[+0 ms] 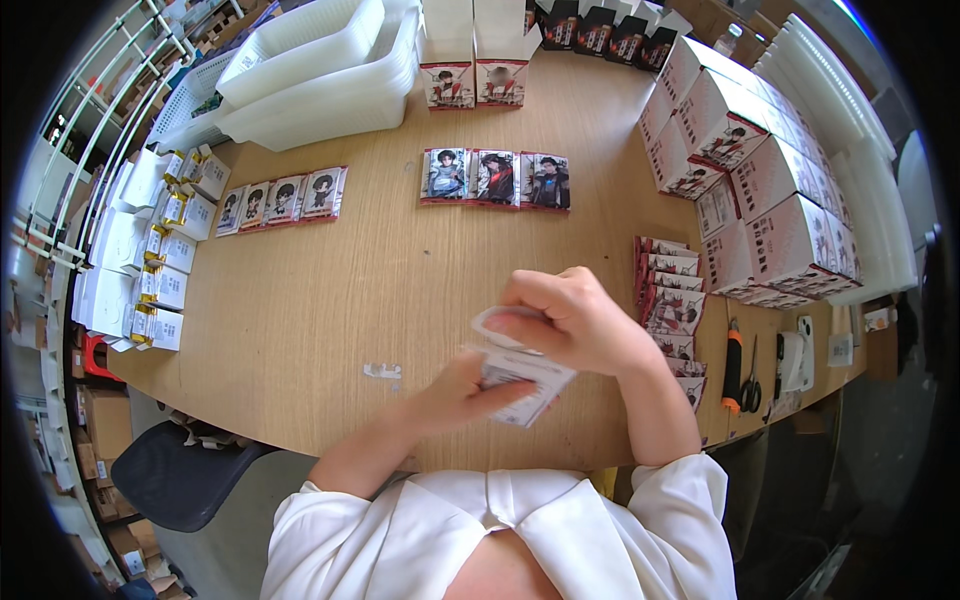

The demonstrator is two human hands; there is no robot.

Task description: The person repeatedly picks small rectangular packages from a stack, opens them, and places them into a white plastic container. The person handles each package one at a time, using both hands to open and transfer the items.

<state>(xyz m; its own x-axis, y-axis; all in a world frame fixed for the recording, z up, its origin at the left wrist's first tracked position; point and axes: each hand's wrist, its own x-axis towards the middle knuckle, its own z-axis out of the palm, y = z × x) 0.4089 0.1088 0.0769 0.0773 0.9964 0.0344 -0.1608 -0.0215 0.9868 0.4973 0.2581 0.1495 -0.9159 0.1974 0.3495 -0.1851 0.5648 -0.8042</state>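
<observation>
Over the near middle of the table, my left hand [458,395] grips a small white card pack [522,388], its thumb lying across the printed face. Just above it, my right hand [572,312] is closed with its fingers curled on the upper end, where a pale flap or piece [497,322] shows, smeared by motion. Whether that piece is joined to the pack I cannot tell. Beyond the hands lies a row of three picture-card stacks [496,178] with red edges. Farther left is a row of several cartoon-figure card stacks [284,200].
White boxes [120,262] line the left edge, below white plastic bins [318,100]. Printed boxes [790,165] are piled at the right, with red-and-white packs [672,300] beside them. An orange-handled cutter [733,368] and black scissors [750,390] lie near the right edge. Two opened boxes [475,85] stand at the back.
</observation>
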